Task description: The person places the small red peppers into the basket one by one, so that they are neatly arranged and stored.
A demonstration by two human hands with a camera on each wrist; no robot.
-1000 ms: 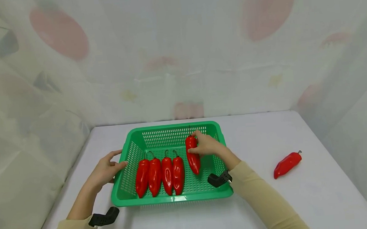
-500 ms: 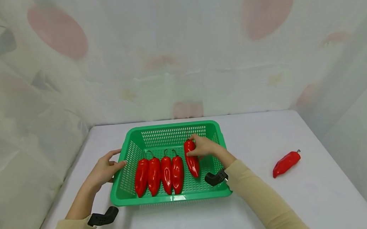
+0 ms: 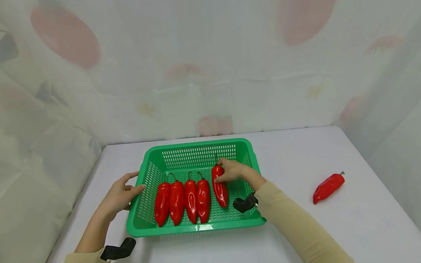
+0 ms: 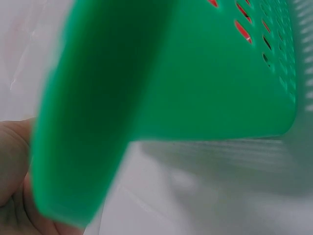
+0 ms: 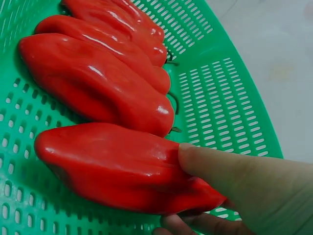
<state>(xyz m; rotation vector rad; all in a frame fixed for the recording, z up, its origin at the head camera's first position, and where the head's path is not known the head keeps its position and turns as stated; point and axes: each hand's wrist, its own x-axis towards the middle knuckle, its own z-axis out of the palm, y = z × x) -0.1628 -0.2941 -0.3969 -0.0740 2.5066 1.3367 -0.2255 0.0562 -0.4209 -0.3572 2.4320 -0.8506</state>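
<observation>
A green plastic basket (image 3: 199,228) stands on the white table with several red peppers (image 3: 177,203) lying side by side in its left half. My right hand (image 3: 234,170) reaches in from the right and pinches one more red pepper (image 3: 219,188) near its stem end, thumb on top. In the right wrist view this pepper (image 5: 112,166) is low over the slotted floor, beside the row. My left hand (image 3: 119,195) grips the basket's left rim, thumb over the edge. The left wrist view shows that rim (image 4: 98,107) up close, hiding much of the hand.
A single red pepper (image 3: 329,187) lies on the table (image 3: 289,162) to the right of the basket. Behind the table hangs a pale patterned sheet (image 3: 208,99), and similar sheeting rises on both sides.
My right hand has lowered the pepper toward the basket floor and shifted it slightly left and nearer to me. The left hand has stayed on the rim.
</observation>
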